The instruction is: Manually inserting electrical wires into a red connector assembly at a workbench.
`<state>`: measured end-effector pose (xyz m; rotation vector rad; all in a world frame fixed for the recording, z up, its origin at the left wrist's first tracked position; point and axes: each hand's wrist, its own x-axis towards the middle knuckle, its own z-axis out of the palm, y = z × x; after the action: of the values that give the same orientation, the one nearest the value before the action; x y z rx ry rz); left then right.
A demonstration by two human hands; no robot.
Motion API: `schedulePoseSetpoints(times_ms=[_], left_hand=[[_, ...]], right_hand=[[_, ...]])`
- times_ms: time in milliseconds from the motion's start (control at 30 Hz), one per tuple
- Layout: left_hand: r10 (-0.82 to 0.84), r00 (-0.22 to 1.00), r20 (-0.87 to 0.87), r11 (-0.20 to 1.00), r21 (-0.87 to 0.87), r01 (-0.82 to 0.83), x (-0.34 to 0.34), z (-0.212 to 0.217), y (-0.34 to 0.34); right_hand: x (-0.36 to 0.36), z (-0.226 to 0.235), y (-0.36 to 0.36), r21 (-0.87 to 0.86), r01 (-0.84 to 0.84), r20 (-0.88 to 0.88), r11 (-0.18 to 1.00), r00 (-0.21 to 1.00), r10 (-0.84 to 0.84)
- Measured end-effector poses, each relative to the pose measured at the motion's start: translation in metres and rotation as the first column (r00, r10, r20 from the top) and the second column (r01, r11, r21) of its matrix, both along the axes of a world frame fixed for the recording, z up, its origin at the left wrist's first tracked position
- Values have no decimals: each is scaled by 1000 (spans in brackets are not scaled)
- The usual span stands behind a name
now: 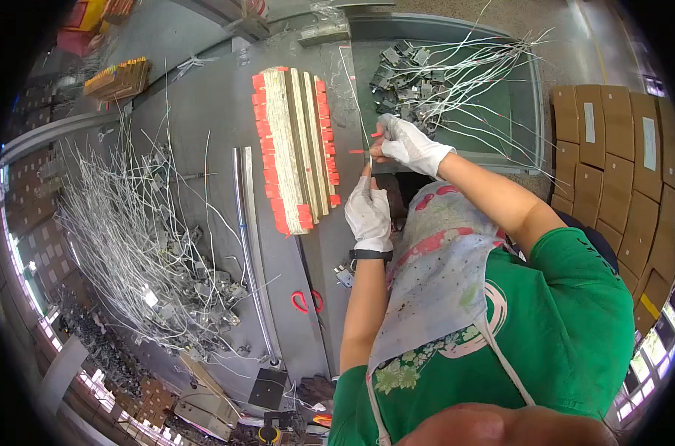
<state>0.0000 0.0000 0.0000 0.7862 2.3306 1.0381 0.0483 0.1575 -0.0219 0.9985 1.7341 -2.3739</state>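
Note:
Both my hands wear white gloves. My right hand [408, 145] pinches a thin white wire [354, 104] near a small red tag [357, 152]. My left hand [368, 212] sits just below it, fingers closed on the same wire's lower stretch. A black band wraps my left wrist, and a small grey connector [343, 276] hangs beside it. Just left of my hands lies a long stack of pale strips with red ends [296, 149].
A tangled heap of white wires with grey connectors [144, 245] covers the left of the grey bench [203, 111]. More wired connectors [434, 74] lie on a green mat at the back. Red-handled scissors [307, 301], a metal rail [250, 245], stacked cardboard boxes [620, 163] at right.

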Motion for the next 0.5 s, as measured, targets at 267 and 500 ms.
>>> schedulePoseSetpoints(times_ms=[267, 500], left_hand=[[25, 997, 80, 999, -45, -21, -4, 11, 2], [54, 983, 177, 993, 95, -71, -7, 6, -4]], right_hand=[[-1, -2, -5, -82, 172, -34, 982, 984, -175], [1, 2, -4, -36, 78, -7, 996, 997, -78]])
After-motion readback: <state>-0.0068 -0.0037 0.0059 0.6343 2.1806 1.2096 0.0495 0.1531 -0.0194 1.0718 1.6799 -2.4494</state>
